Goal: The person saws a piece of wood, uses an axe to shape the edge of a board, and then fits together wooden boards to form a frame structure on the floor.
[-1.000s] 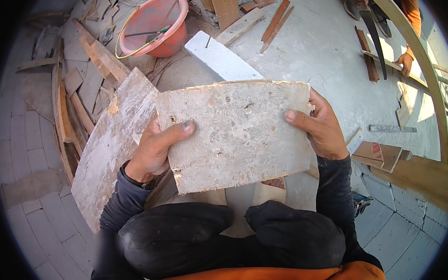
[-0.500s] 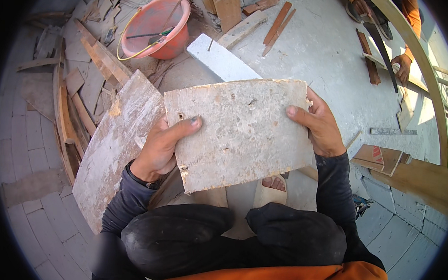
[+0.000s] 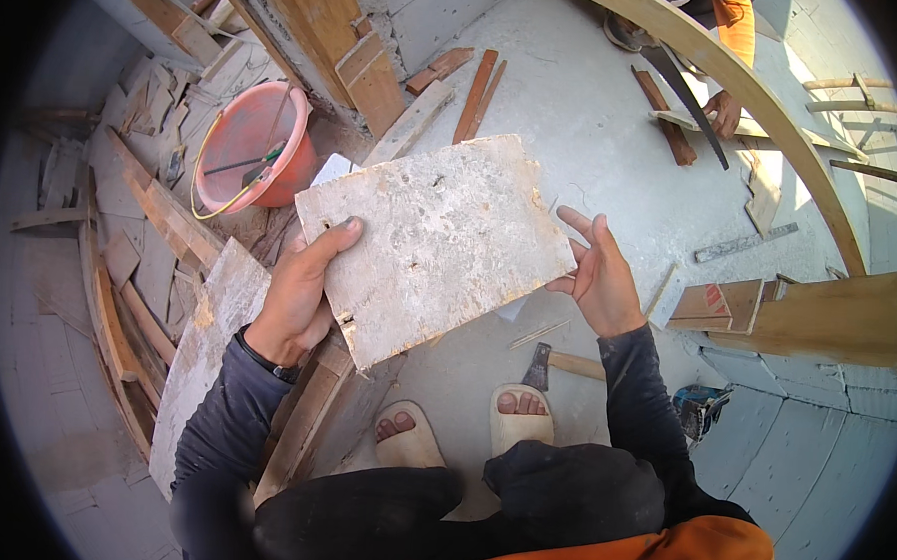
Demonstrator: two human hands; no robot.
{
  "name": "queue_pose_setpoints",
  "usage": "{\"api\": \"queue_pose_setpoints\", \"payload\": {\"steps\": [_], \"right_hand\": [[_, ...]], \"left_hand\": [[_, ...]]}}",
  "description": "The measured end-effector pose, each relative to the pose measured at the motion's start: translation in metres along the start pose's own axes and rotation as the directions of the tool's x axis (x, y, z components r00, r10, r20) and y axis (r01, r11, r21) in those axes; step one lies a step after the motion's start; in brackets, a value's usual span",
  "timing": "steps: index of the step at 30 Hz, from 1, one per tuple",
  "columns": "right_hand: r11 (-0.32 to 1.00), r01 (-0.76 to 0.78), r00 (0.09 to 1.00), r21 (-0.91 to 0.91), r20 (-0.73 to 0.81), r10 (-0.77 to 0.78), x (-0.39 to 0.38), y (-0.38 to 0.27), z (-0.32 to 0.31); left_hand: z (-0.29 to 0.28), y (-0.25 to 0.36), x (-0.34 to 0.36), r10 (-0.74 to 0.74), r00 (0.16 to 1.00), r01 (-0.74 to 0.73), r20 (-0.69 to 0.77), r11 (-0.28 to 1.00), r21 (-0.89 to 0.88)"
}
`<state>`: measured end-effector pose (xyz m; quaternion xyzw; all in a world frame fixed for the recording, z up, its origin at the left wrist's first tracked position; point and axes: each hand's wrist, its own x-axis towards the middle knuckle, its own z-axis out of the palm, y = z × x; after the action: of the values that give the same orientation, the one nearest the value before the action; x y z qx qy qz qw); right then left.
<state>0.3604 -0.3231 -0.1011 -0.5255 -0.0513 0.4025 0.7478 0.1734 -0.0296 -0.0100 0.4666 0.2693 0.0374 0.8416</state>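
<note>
My left hand [image 3: 298, 293] grips a rough, pale grey plywood piece [image 3: 430, 244], thumb on its face, near the middle of the view. My right hand [image 3: 604, 277] is open at the board’s right corner, fingers spread; whether a finger still touches the edge I cannot tell. A larger weathered panel [image 3: 199, 369] leans beside my left forearm. Below the board, a hammer [image 3: 575, 364] lies by my sandaled feet [image 3: 518, 413]. A white block [image 3: 331, 168] is mostly hidden behind the board.
A pink bucket [image 3: 254, 146] stands upper left beside wood scraps [image 3: 143, 277]. A curved timber [image 3: 737, 82] arcs at the right. Beyond it, a co-worker’s hand [image 3: 724, 114] is near a handsaw [image 3: 691, 105]. A power tool [image 3: 698, 411] sits right of my forearm.
My right hand has let go its grip and opened. The board has tilted, right side nearer its corner, and shifted left. The view has moved, uncovering the hammer and my feet.
</note>
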Motion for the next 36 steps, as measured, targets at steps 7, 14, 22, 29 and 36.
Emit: {"api": "queue_pose_setpoints", "payload": {"steps": [7, 14, 22, 29, 36], "right_hand": [[0.982, 0.189, 0.857, -0.008, -0.487, -0.169, -0.002, 0.015, -0.027], [0.768, 0.074, 0.966, -0.637, -0.145, -0.213, 0.034, -0.034, -0.013], [0.226, 0.161, 0.954, -0.961, 0.093, -0.285, 0.113, -0.021, -0.008], [0.095, 0.083, 0.981, -0.992, 0.064, -0.182, 0.113, -0.016, 0.001], [0.032, 0.061, 0.988, -0.998, 0.056, -0.145, 0.112, -0.022, 0.006]], "left_hand": [[0.044, -0.043, 0.113, 0.059, 0.998, -0.058, 0.017, 0.997, -0.046], [0.086, -0.078, 0.147, 0.041, 0.999, -0.042, -0.017, 0.994, -0.096], [0.092, -0.114, 0.156, 0.066, 0.997, -0.070, -0.031, 0.981, -0.182], [0.088, -0.123, 0.161, 0.065, 0.997, -0.072, -0.045, 0.979, -0.193], [0.085, -0.120, 0.160, 0.060, 0.998, -0.056, 0.013, 0.977, -0.206]]}}
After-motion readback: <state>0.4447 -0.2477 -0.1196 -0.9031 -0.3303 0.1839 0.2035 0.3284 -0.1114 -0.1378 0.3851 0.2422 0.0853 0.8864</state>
